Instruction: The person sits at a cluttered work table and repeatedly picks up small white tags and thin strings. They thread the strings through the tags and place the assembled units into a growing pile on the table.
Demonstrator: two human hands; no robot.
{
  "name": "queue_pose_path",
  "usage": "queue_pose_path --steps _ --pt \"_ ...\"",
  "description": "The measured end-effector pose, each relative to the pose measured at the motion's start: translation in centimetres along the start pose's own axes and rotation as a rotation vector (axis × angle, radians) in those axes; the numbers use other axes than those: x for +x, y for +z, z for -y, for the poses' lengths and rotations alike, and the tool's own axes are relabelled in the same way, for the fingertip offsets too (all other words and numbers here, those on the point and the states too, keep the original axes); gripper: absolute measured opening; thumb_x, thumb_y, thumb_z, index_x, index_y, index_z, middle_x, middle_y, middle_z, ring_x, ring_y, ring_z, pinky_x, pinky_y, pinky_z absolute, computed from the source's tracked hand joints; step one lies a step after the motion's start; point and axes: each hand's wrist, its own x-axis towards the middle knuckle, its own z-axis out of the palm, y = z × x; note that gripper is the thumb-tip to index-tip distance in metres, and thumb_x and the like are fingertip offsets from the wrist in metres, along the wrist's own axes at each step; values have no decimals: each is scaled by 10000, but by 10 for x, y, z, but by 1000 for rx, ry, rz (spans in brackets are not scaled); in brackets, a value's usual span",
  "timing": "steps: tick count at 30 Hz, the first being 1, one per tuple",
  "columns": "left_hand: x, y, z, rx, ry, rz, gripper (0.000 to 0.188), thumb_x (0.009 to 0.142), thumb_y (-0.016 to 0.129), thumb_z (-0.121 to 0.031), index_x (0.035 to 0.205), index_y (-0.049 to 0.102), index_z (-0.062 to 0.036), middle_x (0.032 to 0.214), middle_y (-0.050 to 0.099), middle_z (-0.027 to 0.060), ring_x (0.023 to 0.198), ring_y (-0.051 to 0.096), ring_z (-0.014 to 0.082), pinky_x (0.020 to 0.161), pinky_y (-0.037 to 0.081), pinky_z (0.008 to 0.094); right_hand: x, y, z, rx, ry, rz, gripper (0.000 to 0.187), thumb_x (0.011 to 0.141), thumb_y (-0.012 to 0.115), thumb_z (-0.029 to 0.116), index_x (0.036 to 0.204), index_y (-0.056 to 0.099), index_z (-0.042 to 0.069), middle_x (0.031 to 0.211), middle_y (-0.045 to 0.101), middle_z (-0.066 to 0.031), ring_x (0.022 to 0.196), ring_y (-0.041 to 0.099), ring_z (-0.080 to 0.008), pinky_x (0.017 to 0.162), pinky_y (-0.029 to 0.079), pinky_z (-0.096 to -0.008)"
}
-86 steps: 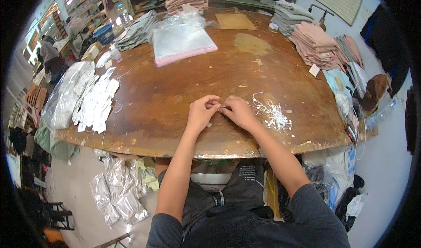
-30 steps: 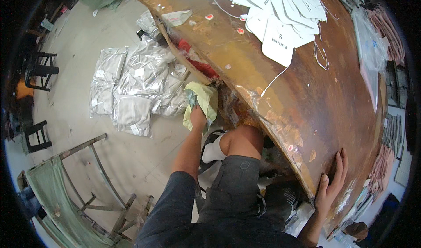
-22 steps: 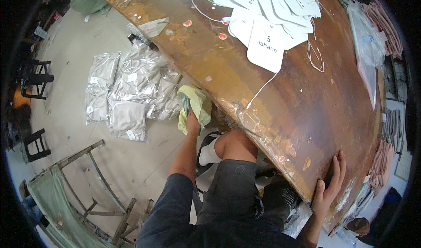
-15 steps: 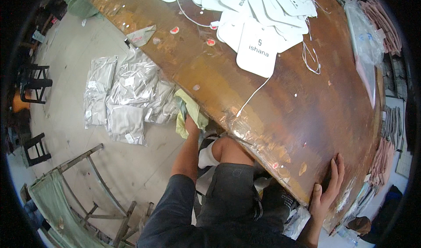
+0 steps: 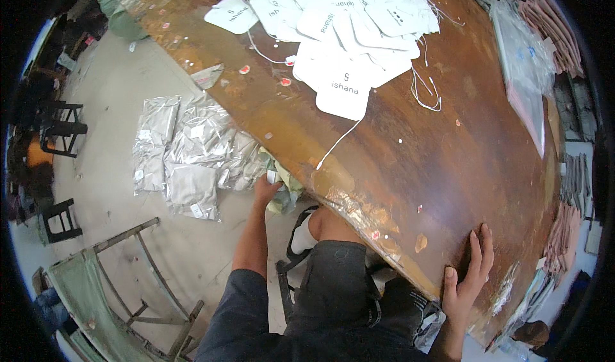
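My left hand [image 5: 264, 188] reaches down beside the table's left edge. Its fingers close on a pale yellow-green bundle [image 5: 287, 181] that looks like cloth partly in clear plastic; a small white label shows by the fingertips, and the table edge hides part of the bundle. Flat on the brown tabletop [image 5: 397, 176], near its close corner, rests my right hand [image 5: 466, 277], fingers extended and nothing in it. A heap of white hang tags [image 5: 346, 87] with white strings covers the far part of the table.
Clear-bagged beige garments [image 5: 192, 186] lie on the floor left of the table. A metal frame draped with green cloth [image 5: 80, 285] stands at lower left, with black stools [image 5: 62, 220] beyond. Plastic bags [image 5: 522, 74] and folded pink garments [image 5: 554, 29] line the right side.
My left hand has shifted slightly left and down, and its fingers now show at the yellow-green bundle, which has sunk lower and crumpled. My right hand stays on the table. The whole view has shifted a little.
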Motion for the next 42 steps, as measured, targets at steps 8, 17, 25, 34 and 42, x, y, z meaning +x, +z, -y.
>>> queue_pose_path --steps 8,17,25,34,42 --pt "-62 -97 -92 -599 -204 55 465 800 759 -200 1180 604 17 1065 676 88 960 630 175 868 488 323 0 -1 1 -11 -32 -38 589 873 602 336 1369 496 36 1502 371 -201 1401 319 -397 1142 195 -540" --pt "-169 -164 -288 -758 213 -43 521 801 737 -34 1267 515 40 1177 637 103 1079 623 191 945 478 318 -7 0 -7 127 -139 -168 542 866 661 344 1305 546 49 1416 467 -189 1346 395 -375 1133 229 -521" --pt "-246 -99 -459 -694 606 509 618 737 793 -16 1279 499 9 1188 575 71 1126 559 167 974 450 327 -52 -36 -37 860 -222 -133 659 841 725 289 1406 456 84 1335 538 -165 1238 515 -335 1022 414 -437" --pt "-304 30 -550 -344 736 1106 600 751 795 -69 1286 524 -33 1195 575 60 1132 543 166 980 438 329 -95 -60 -163 1187 -43 -114 676 801 769 66 1398 451 78 1263 572 -91 1144 561 -188 960 475 -344" --pt "-320 62 -555 96 1192 595 633 749 792 -81 1319 525 -22 1245 592 125 1167 581 240 1022 450 358 -105 -35 -181 921 155 -347 636 767 796 141 1324 510 31 1196 626 -147 1102 612 -248 944 480 -353"
